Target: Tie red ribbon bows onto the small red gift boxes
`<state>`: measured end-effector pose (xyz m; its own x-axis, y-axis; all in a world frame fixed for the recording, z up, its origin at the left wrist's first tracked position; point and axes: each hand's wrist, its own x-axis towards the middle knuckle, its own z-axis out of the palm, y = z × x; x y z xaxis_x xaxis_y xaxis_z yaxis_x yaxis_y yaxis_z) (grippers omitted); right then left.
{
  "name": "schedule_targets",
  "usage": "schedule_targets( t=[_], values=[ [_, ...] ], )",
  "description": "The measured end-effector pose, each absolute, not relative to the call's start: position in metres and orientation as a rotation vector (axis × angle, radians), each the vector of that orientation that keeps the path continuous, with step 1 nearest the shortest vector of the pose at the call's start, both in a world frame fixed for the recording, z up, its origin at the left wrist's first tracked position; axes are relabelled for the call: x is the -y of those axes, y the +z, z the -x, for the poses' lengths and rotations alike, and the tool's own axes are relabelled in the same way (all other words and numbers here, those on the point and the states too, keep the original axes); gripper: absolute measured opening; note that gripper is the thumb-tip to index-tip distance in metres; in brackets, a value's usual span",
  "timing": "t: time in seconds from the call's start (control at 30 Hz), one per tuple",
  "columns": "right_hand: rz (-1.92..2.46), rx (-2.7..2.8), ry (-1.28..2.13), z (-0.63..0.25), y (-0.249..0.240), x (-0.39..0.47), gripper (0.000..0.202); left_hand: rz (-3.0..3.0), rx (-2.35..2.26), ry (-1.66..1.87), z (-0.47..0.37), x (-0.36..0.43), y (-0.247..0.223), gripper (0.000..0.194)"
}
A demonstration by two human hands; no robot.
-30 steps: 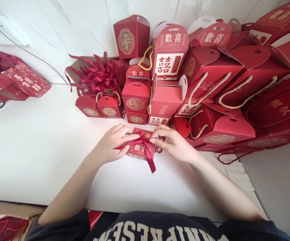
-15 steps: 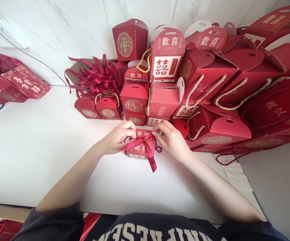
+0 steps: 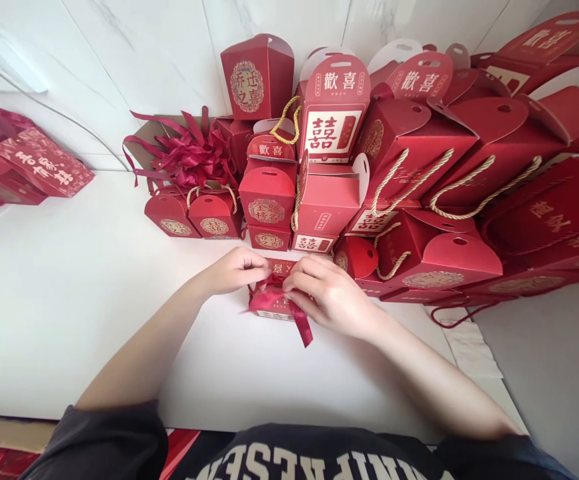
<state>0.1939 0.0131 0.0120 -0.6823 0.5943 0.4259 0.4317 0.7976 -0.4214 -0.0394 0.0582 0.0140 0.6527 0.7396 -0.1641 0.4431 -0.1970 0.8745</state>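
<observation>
A small red gift box (image 3: 275, 315) with pale characters stands on the white table, partly covered by my hands. Dark red satin ribbon (image 3: 301, 327) is tied in a bow over its top, one tail hanging down the front. My left hand (image 3: 234, 272) is closed at the box's left upper edge, thumb and fingers pinching the ribbon's left loop. From the right, my right hand (image 3: 327, 293) reaches across the top with its fingertips pinched on the ribbon near the knot. Those fingers hide the knot and the right loop.
Stacked red gift boxes (image 3: 269, 183), some with gold rope handles, stand behind and to the right. An open carton (image 3: 144, 137) holds a heap of loose ribbons (image 3: 194, 153). Red bags (image 3: 52, 163) and a cable (image 3: 44, 103) are at left by the tiled wall.
My right hand has moved left and slightly down, from the bow's right loop to near the knot. My left hand has let the left tail drop and stays by the box's left side.
</observation>
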Motion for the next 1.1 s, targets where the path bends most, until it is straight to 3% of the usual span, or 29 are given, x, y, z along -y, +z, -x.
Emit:
schedule_targets(
  t=[0.13, 0.3, 0.47, 0.63, 0.8, 1.03, 1.1],
  values=[
    [0.694, 2.458, 0.54, -0.205, 0.019, -0.016, 0.02, -1.873, -0.998, 0.388, 0.033, -0.053, 0.015, 0.031],
    [0.613, 2.469, 0.422, -0.187, 0.006, -0.007, 0.021, -2.032, -1.202, 0.378, 0.024, -0.037, 0.019, 0.032],
    [0.525, 2.305, 0.726, -0.194, 0.015, -0.012, 0.011, -2.089, -1.24, 0.244, 0.024, -0.031, 0.029, 0.026],
    [0.805, 2.152, 0.858, -0.212, 0.02, -0.031, 0.032, -1.973, -1.139, 0.154, 0.029, -0.037, 0.033, 0.037],
    [0.794, 2.237, 1.029, -0.21, 0.009, -0.042, 0.035, -1.89, -0.986, 0.126, 0.034, -0.044, 0.029, 0.034],
    [0.83, 2.229, 1.216, -0.208, 0.003, -0.045, 0.007, -1.919, -0.972, 0.118, 0.034, -0.046, 0.029, 0.037],
    [0.844, 2.192, 1.233, -0.209, 0.002, -0.045, 0.008, -1.903, -0.975, 0.119, 0.034, -0.046, 0.03, 0.036]
  ],
)
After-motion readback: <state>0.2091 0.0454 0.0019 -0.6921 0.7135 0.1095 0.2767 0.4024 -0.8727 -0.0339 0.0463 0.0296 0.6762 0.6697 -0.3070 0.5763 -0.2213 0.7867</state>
